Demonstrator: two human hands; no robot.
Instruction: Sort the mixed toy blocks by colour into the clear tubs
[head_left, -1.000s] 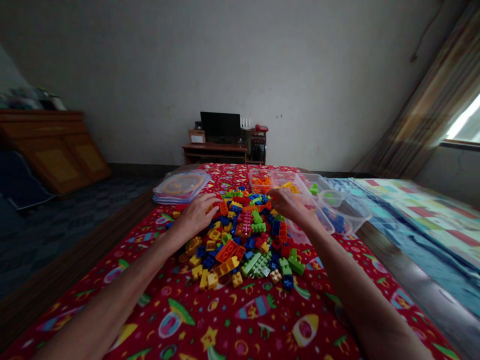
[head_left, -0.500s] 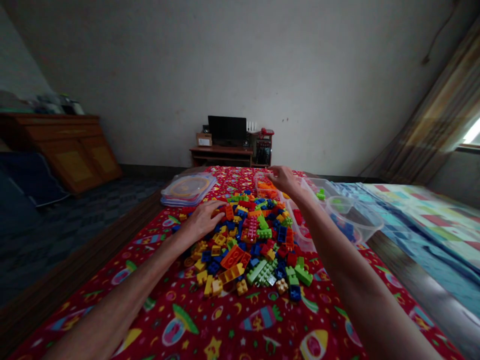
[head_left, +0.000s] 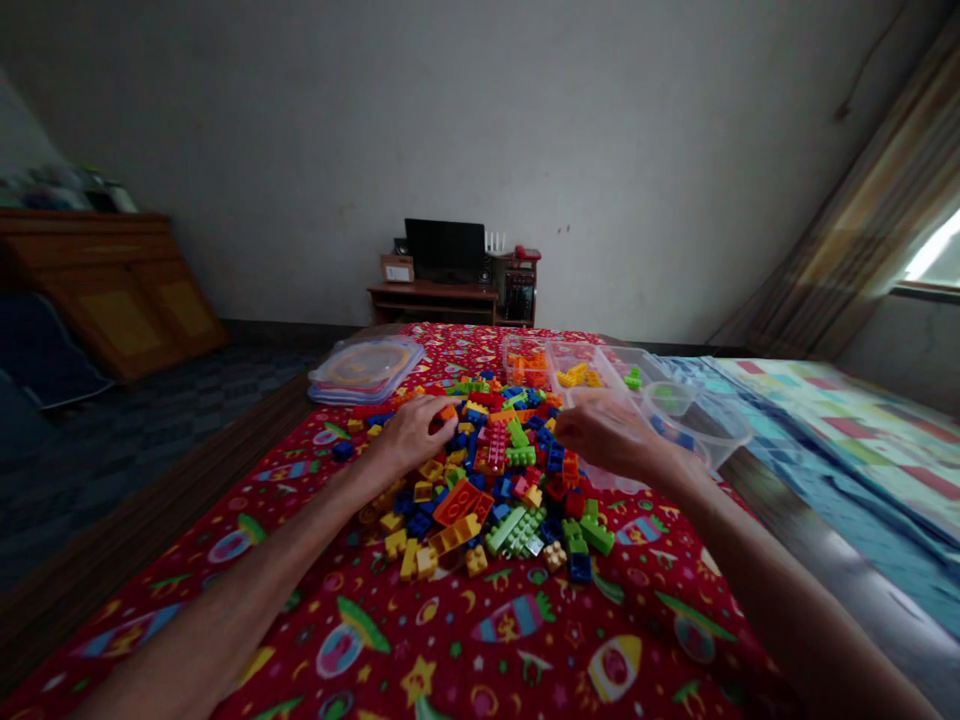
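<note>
A heap of mixed toy building blocks [head_left: 491,450] lies on a red patterned cloth [head_left: 450,640]. My left hand [head_left: 414,430] is at the heap's left side, fingers curled and thumb tucked in round an orange block [head_left: 448,412]. Over the heap's right edge is my right hand [head_left: 604,435], smeared by motion, so its fingers cannot be made out. Behind it stands a clear divided box [head_left: 551,350], with orange blocks [head_left: 529,365] in one compartment and yellow blocks [head_left: 577,375] in another. Part of the box is hidden by my right hand.
Stacked plastic lids [head_left: 366,370] lie at the far left of the cloth. A clear round tub [head_left: 724,430] with blue blocks is at the right, beside a green block [head_left: 632,378] in a compartment. A monitor [head_left: 445,248] stands on a desk by the wall.
My right hand has come back from the far compartment toward the heap's right edge. My left hand has closed round an orange block. The view has shifted slightly.
</note>
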